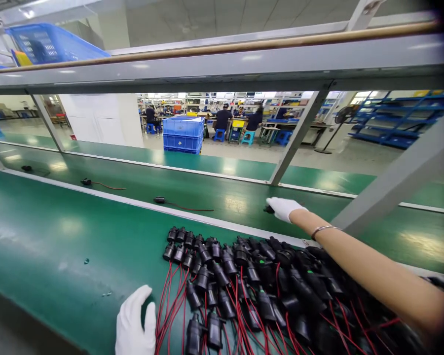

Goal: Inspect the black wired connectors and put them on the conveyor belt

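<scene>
My right hand [283, 209], in a white glove, reaches over the dark green belt with its fingers closed on a small black motor-like part [269, 209]; most of that part is hidden by the hand. Low in the view, my left hand [135, 323], also gloved, holds nothing, its thumb and fingers apart. Just right of it lies a big pile of black cylindrical motor-like parts [222, 276] with thin red wires [170, 301] trailing toward me. The pile rests on the green worktop [77, 236], and my right forearm passes above its far right side.
Along the belt [225, 192] lie several single wired parts, one being a black part [159, 200]. A sloping metal post [299, 138] stands behind my right hand, under a shelf [207, 64] that carries a blue crate [55, 43]. Beyond are stacked blue bins [183, 134] and seated people.
</scene>
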Available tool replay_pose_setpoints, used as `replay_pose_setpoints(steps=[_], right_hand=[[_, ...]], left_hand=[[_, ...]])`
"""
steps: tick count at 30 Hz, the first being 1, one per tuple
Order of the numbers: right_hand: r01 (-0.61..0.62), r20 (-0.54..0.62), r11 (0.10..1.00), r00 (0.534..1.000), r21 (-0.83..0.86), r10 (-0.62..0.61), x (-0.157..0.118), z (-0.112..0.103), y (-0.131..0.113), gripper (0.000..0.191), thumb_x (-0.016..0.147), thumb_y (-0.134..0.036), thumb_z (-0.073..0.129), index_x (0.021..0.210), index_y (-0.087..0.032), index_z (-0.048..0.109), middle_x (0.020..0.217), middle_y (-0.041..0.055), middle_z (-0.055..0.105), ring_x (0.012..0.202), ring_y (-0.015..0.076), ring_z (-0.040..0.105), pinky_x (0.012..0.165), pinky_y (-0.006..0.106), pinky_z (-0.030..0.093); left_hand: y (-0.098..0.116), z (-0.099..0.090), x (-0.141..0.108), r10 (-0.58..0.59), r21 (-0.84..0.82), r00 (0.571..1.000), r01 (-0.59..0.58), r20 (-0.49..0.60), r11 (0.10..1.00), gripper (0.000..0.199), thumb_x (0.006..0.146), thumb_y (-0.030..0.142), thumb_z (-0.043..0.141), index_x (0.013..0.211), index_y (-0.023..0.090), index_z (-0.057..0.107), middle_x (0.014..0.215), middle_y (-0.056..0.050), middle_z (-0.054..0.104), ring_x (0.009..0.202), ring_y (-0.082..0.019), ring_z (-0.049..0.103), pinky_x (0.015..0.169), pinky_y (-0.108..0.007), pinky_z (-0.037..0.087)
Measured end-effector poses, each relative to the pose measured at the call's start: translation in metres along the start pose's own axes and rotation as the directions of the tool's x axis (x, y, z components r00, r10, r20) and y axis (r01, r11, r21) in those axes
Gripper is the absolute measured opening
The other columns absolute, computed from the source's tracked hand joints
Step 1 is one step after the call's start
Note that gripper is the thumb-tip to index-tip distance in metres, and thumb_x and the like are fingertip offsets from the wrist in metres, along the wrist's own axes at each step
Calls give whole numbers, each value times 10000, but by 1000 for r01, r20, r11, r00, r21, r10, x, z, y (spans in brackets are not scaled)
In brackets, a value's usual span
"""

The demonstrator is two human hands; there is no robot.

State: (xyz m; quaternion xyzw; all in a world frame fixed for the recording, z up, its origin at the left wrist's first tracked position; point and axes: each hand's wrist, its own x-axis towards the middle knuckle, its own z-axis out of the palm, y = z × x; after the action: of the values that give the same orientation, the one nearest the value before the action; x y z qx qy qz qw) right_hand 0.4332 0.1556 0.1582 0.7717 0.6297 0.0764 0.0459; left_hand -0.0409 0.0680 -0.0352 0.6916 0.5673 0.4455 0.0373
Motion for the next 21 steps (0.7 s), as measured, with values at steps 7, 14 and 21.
replay_pose_setpoints(steps=[7,14,21], right_hand=[[57,242,993,970,-105,-30,-6,30,-15,232,953,-311,597,1112,-144,618,1088,69,647,908,184,647,790,370,567],[211,171,970,967,-121,-189,-16,-27,-73,271,961,-293,561,1173,-128,597,1080,102,652,954,229,639,858,419,510],[494,107,865,859,84,-501,-162,-17,-201,258,847,-443,643,957,-216,697,896,67,684,860,281,648,745,369,493]], left_hand=[[2,-3,-1,-115,-57,981,125,159,990,363,895,449,456,1072,207,662,1093,-104,704,1018,-294,647,903,-575,513],[22,-14,0,-214,-138,954,245,210,960,348,909,435,435,1090,221,640,1145,-97,657,1087,-280,589,983,-576,458],[28,-19,2,-241,-205,949,282,206,937,326,920,390,422,1094,199,621,1154,-107,631,1100,-260,564,1016,-556,430]])
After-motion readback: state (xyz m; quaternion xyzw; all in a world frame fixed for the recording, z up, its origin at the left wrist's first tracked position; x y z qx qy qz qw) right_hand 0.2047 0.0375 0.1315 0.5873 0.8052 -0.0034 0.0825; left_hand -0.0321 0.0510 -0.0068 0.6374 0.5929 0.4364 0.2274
